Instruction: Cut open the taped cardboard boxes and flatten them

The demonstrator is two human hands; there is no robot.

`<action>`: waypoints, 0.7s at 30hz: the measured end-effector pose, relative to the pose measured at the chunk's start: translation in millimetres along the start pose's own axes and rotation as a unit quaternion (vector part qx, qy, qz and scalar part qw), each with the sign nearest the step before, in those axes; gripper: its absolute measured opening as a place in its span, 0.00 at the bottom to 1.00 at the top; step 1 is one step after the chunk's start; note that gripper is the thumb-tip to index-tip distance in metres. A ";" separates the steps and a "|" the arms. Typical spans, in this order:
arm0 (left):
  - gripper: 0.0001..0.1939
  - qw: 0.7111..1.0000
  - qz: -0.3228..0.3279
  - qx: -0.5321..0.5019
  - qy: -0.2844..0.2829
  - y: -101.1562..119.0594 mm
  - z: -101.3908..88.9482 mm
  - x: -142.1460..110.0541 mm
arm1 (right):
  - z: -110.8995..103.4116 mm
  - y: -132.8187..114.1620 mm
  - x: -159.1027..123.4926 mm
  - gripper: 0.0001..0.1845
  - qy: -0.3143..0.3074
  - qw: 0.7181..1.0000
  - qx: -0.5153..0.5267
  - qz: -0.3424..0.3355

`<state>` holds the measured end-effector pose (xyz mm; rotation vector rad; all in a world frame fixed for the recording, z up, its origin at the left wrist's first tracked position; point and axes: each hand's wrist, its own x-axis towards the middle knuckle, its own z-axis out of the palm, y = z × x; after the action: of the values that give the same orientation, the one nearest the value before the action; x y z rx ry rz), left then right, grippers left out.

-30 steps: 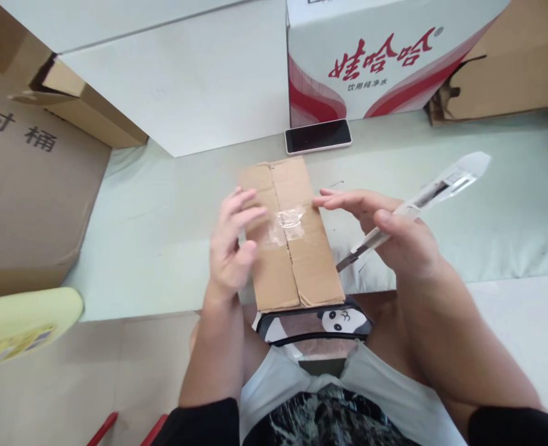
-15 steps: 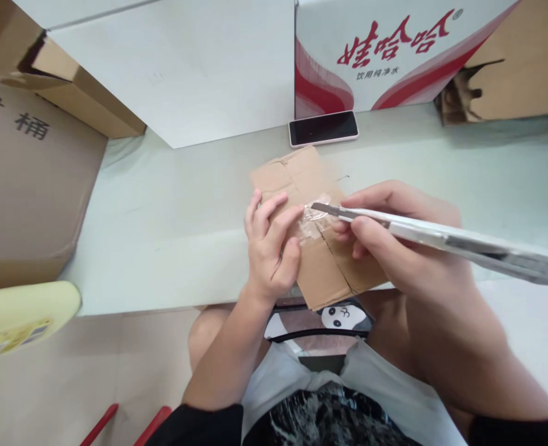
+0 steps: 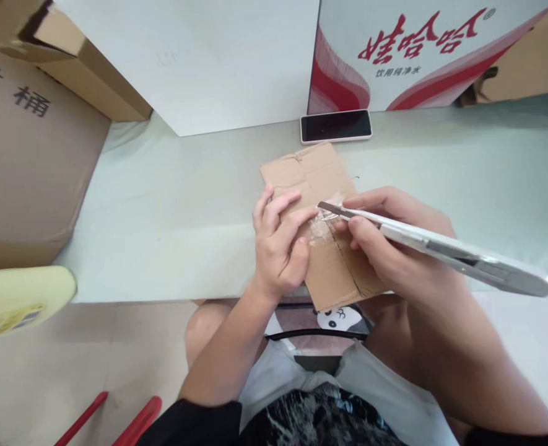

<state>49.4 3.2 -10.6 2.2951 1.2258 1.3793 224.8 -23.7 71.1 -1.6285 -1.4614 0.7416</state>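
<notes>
A flattened piece of brown cardboard point(image 3: 332, 272) lies at the table's front edge, its lower corner jutting past it. Crinkled clear tape point(image 3: 321, 228) covers part of its middle, across a dark seam. My left hand point(image 3: 280, 251) rests on the cardboard's left side with fingers spread, the index fingertip beside the tape. In my right hand point(image 3: 408, 248) is a silver utility knife point(image 3: 469, 257), pinched near its front between thumb and fingers. Its blade is out and points left over the tape, near my left index fingertip. Whether the tip touches the tape I cannot tell.
A phone point(image 3: 336, 126) lies just behind the cardboard. White boxes point(image 3: 199, 62) stand at the back, one with red lettering point(image 3: 422, 43). Brown boxes point(image 3: 32, 167) are at left and far right. A pale yellow object point(image 3: 27, 297) sits at the left edge, with red legs point(image 3: 137, 421) below.
The view has shifted, so most of the scene sits further right. Against the cardboard, the knife tip has moved slightly left, nearer my left index finger. The knife's rear end now shows.
</notes>
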 end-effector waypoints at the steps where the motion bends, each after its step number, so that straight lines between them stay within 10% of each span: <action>1: 0.19 1.000 0.000 -0.001 0.000 0.0 -0.1 -0.1 | 0.0 0.0 0.1 0.08 -0.002 1.000 -0.005 -0.001; 21: 0.18 1.000 -0.003 -0.006 0.002 1.0 -0.5 0.4 | -4.8 7.4 9.4 0.11 -0.049 0.996 -0.063 -0.045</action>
<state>49.6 2.7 -9.5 2.2796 1.2214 1.3849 234.1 -15.3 68.0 -1.6279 -1.6700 0.6984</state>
